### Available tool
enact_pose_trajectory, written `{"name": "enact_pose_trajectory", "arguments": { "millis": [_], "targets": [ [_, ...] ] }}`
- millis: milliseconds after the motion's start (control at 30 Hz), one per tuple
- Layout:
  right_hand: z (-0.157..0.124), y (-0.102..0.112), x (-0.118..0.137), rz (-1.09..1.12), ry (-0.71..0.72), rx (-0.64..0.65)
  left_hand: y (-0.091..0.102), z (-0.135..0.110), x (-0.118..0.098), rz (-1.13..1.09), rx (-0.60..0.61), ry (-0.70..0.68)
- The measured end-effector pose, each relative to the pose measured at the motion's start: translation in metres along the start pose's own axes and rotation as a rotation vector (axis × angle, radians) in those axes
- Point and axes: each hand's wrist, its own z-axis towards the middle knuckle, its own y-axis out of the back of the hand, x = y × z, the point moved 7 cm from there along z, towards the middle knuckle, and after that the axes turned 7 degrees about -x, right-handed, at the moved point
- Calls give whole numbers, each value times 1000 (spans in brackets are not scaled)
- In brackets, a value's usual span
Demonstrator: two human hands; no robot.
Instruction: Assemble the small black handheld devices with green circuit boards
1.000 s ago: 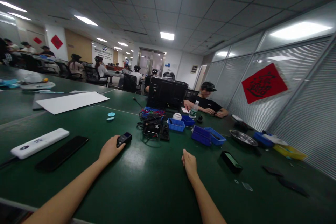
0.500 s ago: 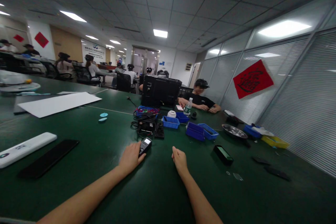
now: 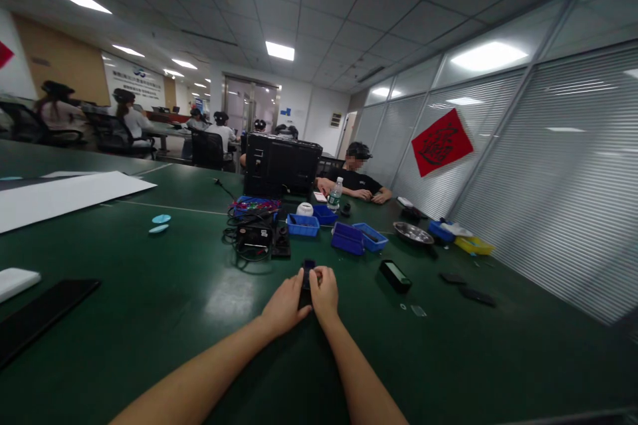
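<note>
A small black hand-held device (image 3: 308, 271) with a little screen lies on the green table (image 3: 199, 305), between both of my hands. My left hand (image 3: 285, 305) grips its left side with curled fingers. My right hand (image 3: 324, 293) closes on its right side, thumb on top. Most of the device is hidden by my fingers.
Beyond my hands lie a tangle of black cables and a meter (image 3: 254, 236), several blue bins (image 3: 349, 238), a black box (image 3: 395, 275), a metal dish (image 3: 413, 233) and a black case (image 3: 280, 166). A black phone (image 3: 40, 315) lies at the left. A person (image 3: 356, 179) sits opposite.
My left hand slid the device to the right across the table, and my right hand came in to meet it. Both hands now hold it. The view turned to the right.
</note>
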Motion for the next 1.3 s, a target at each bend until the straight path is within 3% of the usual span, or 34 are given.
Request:
{"name": "enact_pose_trajectory", "arguments": {
  "millis": [167,400,633,767,867,933,1000,1133,1200,1300],
  "targets": [
    [-3,-5,-4,-293,13,26,4,-2,-5,-95,73,-86],
    [12,-2,-42,-422,-135,158,28,-7,32,-251,7,135],
    [20,7,-53,-488,-251,216,22,-7,46,-389,27,271],
    [27,28,-45,-370,-256,58,18,-9,47,-400,36,257],
    [33,54,-28,-226,-154,-156,16,-9,47,-389,46,249],
    [32,64,-15,-64,-82,-233,16,-9,48,-396,44,245],
    [29,56,-11,156,-104,-160,18,-8,50,-401,1,255],
    [7,2,-17,632,-410,223,35,-6,58,-348,-187,278],
    [-7,-23,-20,786,-540,388,45,-5,56,-295,-241,210],
    [-26,-47,-23,877,-722,636,55,-4,43,-194,-214,7]
  ]
}}
